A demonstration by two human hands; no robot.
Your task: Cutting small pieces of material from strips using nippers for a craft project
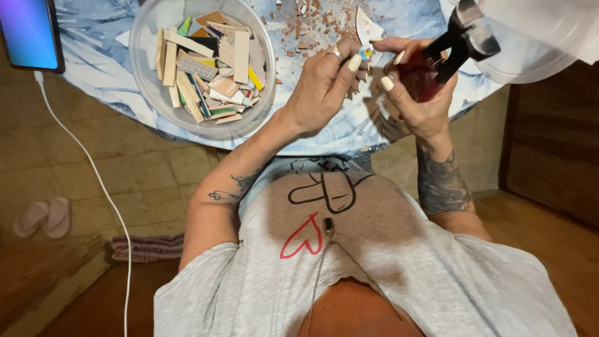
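Blue marbled counter carries a clear bowl of flat tile strips, while left hand fingers pinch a small chip and right hand fingers clamp red-handled nippers.

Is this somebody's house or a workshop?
Probably a home with a craft corner: slippers on the tiled floor, a bowl of tile strips on the table, and the hands, left and right, working with nippers.
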